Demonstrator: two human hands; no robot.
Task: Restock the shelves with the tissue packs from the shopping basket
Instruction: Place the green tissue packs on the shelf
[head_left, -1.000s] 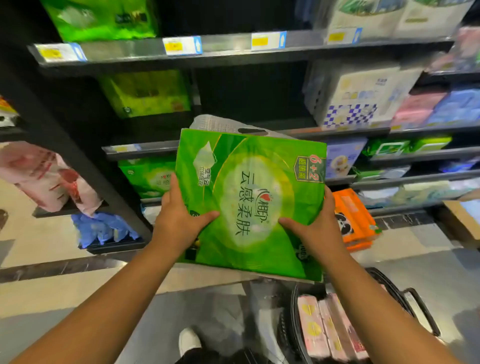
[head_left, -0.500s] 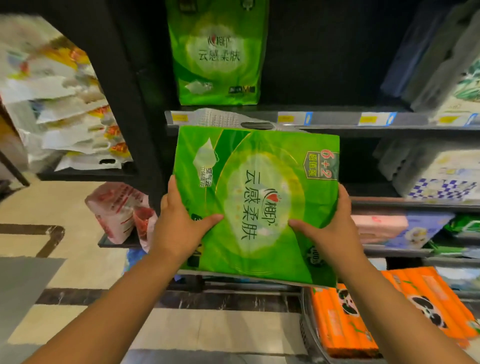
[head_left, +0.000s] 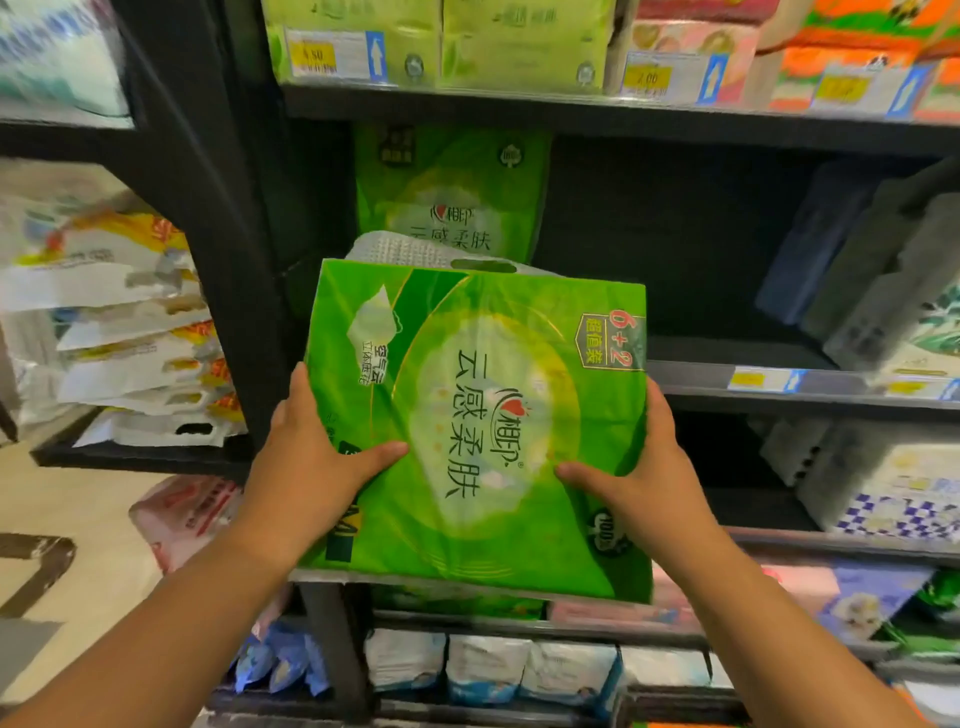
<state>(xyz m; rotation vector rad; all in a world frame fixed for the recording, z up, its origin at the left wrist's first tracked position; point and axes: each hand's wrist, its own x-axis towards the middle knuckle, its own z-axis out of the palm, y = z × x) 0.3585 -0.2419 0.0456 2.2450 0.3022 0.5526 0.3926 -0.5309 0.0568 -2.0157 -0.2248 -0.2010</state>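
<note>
I hold a large green tissue pack up in front of the dark shelves, its printed face toward me and its white handle flap on top. My left hand grips its left edge with the thumb across the front. On the right edge, my right hand grips the same way. Behind it an identical green pack stands at the left of a shelf; the rest of that shelf is dark and open up to grey packs at the right. The shopping basket is out of view.
A black upright post separates this bay from white and yellow bags on the left. Light green and orange packs fill the top shelf. Blue-white packs line a lower shelf, and checked packs sit at the right.
The view has tilted up and closer to the shelves, and the basket has dropped out of sight. Both hands keep the same grip on the green pack, now raised level with the middle shelf.
</note>
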